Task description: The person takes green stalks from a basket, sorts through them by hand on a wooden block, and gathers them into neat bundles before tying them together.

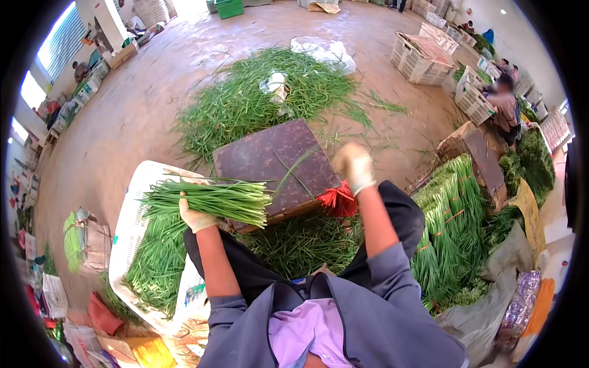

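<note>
greens (242,199) extend over the crate (124,214) and the box (264,153), clamped in the left hand (199,218), probably to keep stems aligned; from afar i can't tell whether the blurred right hand (356,165) has fingers together, near red strips (339,201) seemingly placed for easy reach.
</note>
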`<action>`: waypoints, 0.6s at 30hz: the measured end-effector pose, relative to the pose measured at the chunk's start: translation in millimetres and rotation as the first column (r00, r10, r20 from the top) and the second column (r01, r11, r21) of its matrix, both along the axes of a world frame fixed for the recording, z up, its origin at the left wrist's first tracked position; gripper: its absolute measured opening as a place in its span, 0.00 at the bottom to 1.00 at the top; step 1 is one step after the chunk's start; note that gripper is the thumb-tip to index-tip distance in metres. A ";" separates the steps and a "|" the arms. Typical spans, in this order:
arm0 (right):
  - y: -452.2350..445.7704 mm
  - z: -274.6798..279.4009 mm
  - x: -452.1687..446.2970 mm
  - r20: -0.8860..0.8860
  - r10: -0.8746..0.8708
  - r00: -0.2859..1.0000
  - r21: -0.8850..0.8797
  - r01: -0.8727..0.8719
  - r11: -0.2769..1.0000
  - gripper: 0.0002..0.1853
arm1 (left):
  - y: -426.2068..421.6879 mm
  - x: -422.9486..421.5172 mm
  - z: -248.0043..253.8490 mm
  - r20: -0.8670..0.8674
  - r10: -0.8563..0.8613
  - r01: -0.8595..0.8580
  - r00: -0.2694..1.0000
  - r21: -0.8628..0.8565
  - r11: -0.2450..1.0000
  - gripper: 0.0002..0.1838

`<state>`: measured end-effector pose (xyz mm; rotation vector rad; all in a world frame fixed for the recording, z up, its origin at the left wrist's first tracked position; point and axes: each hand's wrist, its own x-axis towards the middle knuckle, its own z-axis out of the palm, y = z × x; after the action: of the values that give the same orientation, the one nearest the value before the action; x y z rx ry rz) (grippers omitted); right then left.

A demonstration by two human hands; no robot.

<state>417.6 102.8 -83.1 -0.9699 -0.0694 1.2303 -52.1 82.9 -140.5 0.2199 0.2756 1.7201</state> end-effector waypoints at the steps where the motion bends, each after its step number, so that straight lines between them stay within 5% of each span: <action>1: 4.6 3.3 5.1 -0.107 -0.041 0.993 -0.091 0.031 0.995 0.35 | -2.6 1.5 -1.1 0.003 0.005 -0.005 1.000 0.003 1.000 0.22; 2: 12.4 4.9 3.3 -0.099 -0.037 0.994 -0.072 0.030 0.997 0.35 | 2.9 6.6 1.6 0.000 0.012 -0.012 1.000 0.069 0.998 0.23; 3: 8.8 -5.8 -4.6 0.143 0.285 0.948 -0.114 -0.270 0.956 0.34 | 1.6 8.6 2.4 -0.011 0.017 -0.015 1.000 0.116 0.993 0.24; 4: 3.2 -18.4 -10.7 0.357 0.569 0.741 -0.227 -0.522 0.822 0.32 | 2.8 10.7 2.4 0.030 -0.066 0.060 0.997 0.170 0.984 0.24; 5: -22.3 -3.7 -44.0 0.499 0.640 0.584 -0.217 -0.631 0.745 0.30 | -1.3 17.4 -0.2 0.042 -0.064 0.057 0.997 0.154 0.986 0.24; 7: -69.2 18.8 -109.0 0.674 0.653 0.345 -0.178 -0.782 0.597 0.27 | 1.9 24.8 7.6 -0.006 -0.057 0.056 0.998 0.226 0.973 0.24; 8: -90.5 6.2 -146.4 0.895 0.425 0.136 -0.196 -0.737 0.647 0.26 | 6.3 24.8 -2.5 -0.052 0.070 -0.067 0.996 0.055 0.996 0.23; 9: -89.2 -6.2 -149.6 0.910 0.378 0.171 -0.131 -0.747 0.652 0.24 | 5.6 25.8 -6.8 -0.052 0.070 -0.067 0.996 0.055 0.996 0.23; 10: -92.8 -7.5 -163.2 0.714 0.611 0.342 -0.136 -0.788 0.600 0.19 | 5.5 24.7 -8.1 0.024 0.033 -0.035 0.999 0.058 0.998 0.24; 11: -91.8 -9.3 -172.0 0.587 0.610 0.532 -0.088 -0.707 0.702 0.13 | 7.8 23.0 -4.8 0.095 -0.007 0.000 0.995 0.067 0.998 0.26; 14: -92.4 -6.2 -168.8 0.539 0.616 0.574 -0.084 -0.691 0.718 0.09 | 7.5 15.1 -7.5 0.054 0.017 -0.019 0.998 0.042 0.999 0.24; 16: -99.9 3.5 -156.4 0.508 0.734 0.451 -0.113 -0.809 0.576 0.09 | 5.8 10.5 -7.2 -0.014 0.121 -0.122 0.993 -0.129 0.984 0.21; 18: -111.3 19.8 -145.1 0.500 0.768 0.400 -0.121 -0.846 0.519 0.09 | 5.3 -0.3 -21.1 0.017 0.048 -0.046 0.999 -0.090 0.995 0.21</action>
<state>272.5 -8.6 -63.3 -1.1332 -1.1962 1.7908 -52.3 88.2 -161.6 0.1319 0.3459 1.7513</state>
